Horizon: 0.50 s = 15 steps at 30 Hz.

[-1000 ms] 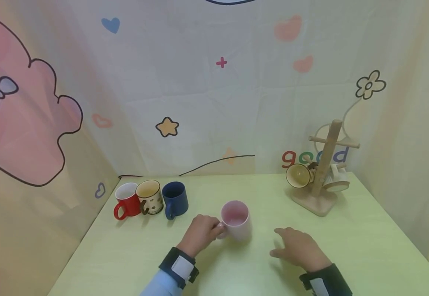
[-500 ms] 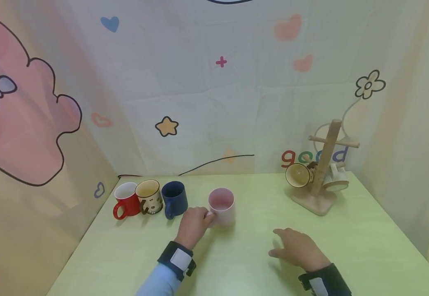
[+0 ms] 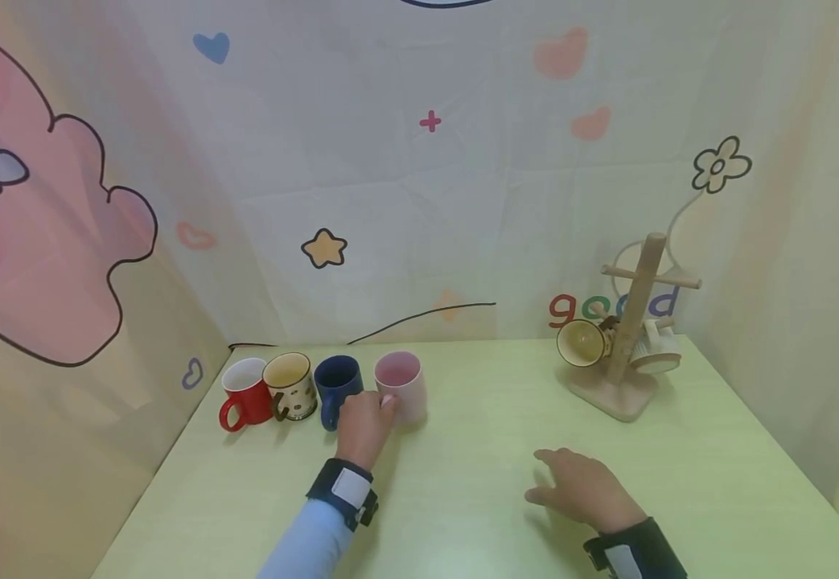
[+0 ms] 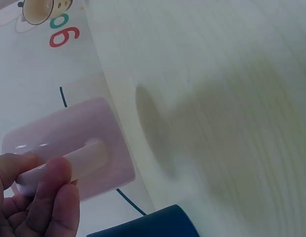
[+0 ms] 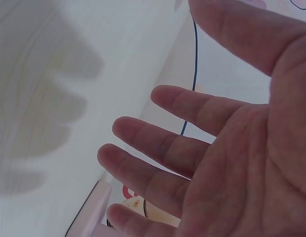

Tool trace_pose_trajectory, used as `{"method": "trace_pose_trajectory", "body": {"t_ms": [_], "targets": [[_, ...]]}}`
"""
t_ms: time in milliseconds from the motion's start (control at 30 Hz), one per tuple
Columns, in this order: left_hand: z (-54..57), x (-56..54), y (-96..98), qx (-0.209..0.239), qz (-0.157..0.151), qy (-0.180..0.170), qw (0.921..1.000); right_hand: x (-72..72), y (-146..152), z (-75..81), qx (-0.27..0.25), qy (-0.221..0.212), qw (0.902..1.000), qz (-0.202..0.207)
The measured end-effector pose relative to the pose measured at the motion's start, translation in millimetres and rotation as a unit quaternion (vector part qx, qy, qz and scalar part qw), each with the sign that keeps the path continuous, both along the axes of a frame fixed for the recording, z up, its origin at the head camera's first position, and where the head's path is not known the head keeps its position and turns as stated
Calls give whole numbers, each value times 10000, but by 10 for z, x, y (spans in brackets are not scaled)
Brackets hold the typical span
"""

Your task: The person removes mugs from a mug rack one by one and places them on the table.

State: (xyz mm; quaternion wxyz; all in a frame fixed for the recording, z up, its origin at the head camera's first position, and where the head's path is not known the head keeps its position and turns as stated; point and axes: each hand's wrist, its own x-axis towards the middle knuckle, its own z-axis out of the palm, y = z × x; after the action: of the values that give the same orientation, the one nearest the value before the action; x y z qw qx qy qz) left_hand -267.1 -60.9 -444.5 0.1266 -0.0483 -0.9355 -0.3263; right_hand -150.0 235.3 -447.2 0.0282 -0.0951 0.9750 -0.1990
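Note:
My left hand (image 3: 363,426) pinches the handle of a pink mug (image 3: 406,394) between thumb and fingers. The mug is upright just right of a dark blue mug (image 3: 337,379); whether they touch I cannot tell. In the left wrist view, the pink mug's (image 4: 78,138) shadow lies apart from its base, so it hangs a little above the table. Part of the blue mug is behind my left hand. My right hand (image 3: 581,489) is held over the table on the right, fingers extended and apart, with nothing in it; its palm (image 5: 241,168) shows in the right wrist view.
A red mug (image 3: 248,394) and a cream spotted mug (image 3: 293,390) stand left of the blue one. At the back right is a wooden mug tree (image 3: 636,322), with a cream mug (image 3: 582,343) and a white mug (image 3: 656,350) on its lower pegs. A printed curtain hangs behind the table.
The left hand has carried the pink mug leftward and farther back, from mid-table to beside the blue mug. My right hand has stayed nearly still.

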Motion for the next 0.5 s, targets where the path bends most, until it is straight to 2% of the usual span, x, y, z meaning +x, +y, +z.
{"method": "trace_pose_trajectory", "body": {"t_ms": [367,500], "targets": [[-49,-125,-29,-253,385,276,9986,-5,1,-10,57,-168,9998,-78],[-80,-154,-36,-344,513,166,9980,-4,-1,-6,10,-229,9997,-105]]}}
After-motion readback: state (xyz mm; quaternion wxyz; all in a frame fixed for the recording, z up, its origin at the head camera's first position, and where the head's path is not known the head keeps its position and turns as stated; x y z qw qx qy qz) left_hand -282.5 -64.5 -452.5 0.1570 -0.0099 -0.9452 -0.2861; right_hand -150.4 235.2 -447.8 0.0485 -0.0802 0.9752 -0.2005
